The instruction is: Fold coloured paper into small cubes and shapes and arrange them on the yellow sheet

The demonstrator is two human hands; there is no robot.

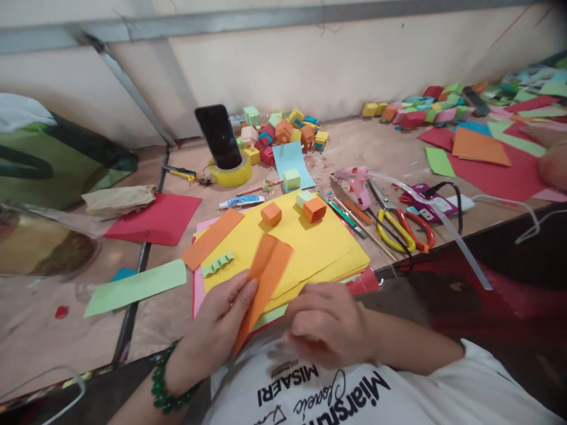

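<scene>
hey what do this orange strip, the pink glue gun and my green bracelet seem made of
The orange strip looks like matte paper or thin card, thin-edged and creased. The glue gun is probably smooth plastic, judging by its pink molded body. The bracelet has shiny, dark green round beads: glass, stone or plastic, I can't tell which.

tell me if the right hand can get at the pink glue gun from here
Probably yes: mainly flat yellow sheets and a slim green tool lie between the right hand and the pink glue gun, nothing tall. Blur hides whether the hand is empty.
</scene>
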